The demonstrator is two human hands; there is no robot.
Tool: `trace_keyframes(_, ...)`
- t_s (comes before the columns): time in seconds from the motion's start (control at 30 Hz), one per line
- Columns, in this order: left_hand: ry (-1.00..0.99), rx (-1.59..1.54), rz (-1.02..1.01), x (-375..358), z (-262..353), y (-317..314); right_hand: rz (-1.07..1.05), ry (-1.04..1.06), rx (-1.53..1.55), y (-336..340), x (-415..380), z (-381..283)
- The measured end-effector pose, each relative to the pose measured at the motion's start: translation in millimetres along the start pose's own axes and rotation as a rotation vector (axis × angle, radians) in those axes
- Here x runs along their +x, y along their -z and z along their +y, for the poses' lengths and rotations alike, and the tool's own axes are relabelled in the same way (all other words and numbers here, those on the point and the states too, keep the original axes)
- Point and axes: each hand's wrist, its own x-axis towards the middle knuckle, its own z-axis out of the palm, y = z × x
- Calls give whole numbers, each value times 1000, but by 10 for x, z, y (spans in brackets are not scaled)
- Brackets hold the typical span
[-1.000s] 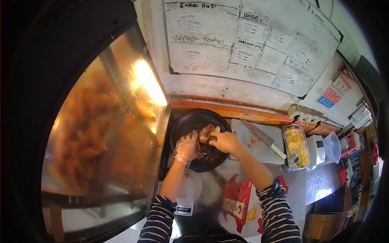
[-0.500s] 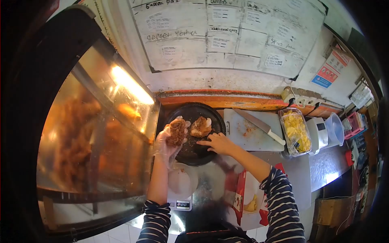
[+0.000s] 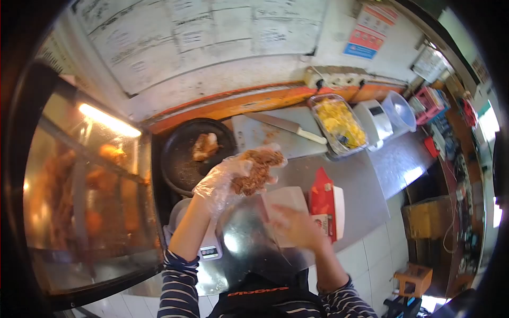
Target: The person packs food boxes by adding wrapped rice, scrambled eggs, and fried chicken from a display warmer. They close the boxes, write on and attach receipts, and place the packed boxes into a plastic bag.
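Note:
My left hand [image 3: 225, 180], in a clear plastic glove, holds a piece of brown fried chicken [image 3: 257, 172] above the metal counter. My bare right hand [image 3: 299, 225] is blurred, over a sheet of white paper [image 3: 286, 201], with its fingers apart. Just right of that hand stands a red and white box [image 3: 324, 204]. Another piece of fried chicken [image 3: 205, 147] lies in the black round pan [image 3: 177, 177] behind my left hand.
A lit glass display case [image 3: 95, 196] fills the left. Behind are a cutting board [image 3: 254, 139] with a knife [image 3: 283, 124], a tub of yellow food [image 3: 339, 122] and a blue bowl [image 3: 398, 112]. A kitchen scale [image 3: 209, 249] sits near my left forearm.
The view has swung right. My left hand has carried its chicken from over the pan towards the paper. My right hand has moved from the pan's edge to over the paper.

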Motion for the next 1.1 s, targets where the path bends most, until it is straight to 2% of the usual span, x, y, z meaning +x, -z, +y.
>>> trace_keyframes(0.03,22,-6,-22,145,-61,-44,0,-21,60,-149,-170,-4)
trace_keyframes(0.1,249,491,-252,441,-218,-78,16,-19,83,-349,-393,-15)
trace_keyframes(0.13,396,642,-279,567,-333,-121,18,13,105,-405,-464,-12)
trace_keyframes(0.17,415,640,-293,701,-461,-139,27,-5,116,-433,-517,-1)
trace_keyframes(0.23,500,1438,-534,935,-704,-184,9,-17,183,-461,-593,23)
trace_keyframes(0.27,500,1649,-520,971,-849,-242,17,-15,188,-470,-618,41)
trace_keyframes(0.3,507,1656,-526,1017,-1089,-80,24,-16,196,-478,-637,59)
trace_keyframes(0.37,216,1797,-541,1145,-1587,370,62,17,232,-506,-683,97)
trace_keyframes(0.4,224,1801,-545,1126,-1550,352,66,17,240,-517,-711,114)
trace_keyframes(0.47,47,1663,-626,1064,-1396,298,51,19,316,-560,-771,142)
trace_keyframes(0.5,59,1663,-634,1118,-1356,420,54,14,327,-584,-800,166)
trace_keyframes(0.57,373,1161,-353,1342,-1235,721,100,3,399,-624,-853,247)
trace_keyframes(0.63,247,1552,-212,1218,-639,208,133,-16,412,-678,-900,360)
trace_keyframes(0.7,-200,1842,-215,1091,-329,195,164,-33,421,-711,-886,474)
trace_keyframes(0.73,-197,1845,-209,996,-164,104,177,-106,478,-728,-864,519)
trace_keyframes(0.8,-90,1752,89,810,87,-32,179,-182,538,-789,-804,708)
trace_keyframes(0.87,-97,1752,97,751,61,201,195,-333,791,-777,-661,940)
trace_keyframes(0.93,-163,1780,56,741,-134,375,238,-353,799,-677,-562,895)
trace_keyframes(0.97,-47,1706,-16,763,-141,102,292,-370,807,-611,-524,833)
trace_keyframes(1.0,14,1626,-21,852,-356,178,236,-283,827,-598,-508,748)
trace_keyframes(1.03,93,1576,-82,943,-465,24,235,-282,825,-650,-491,695)
trace_keyframes(1.07,-43,1703,-204,1130,-771,294,240,-57,544,-728,-490,634)
trace_keyframes(1.1,-50,1622,-228,1231,-981,411,240,164,259,-797,-474,578)
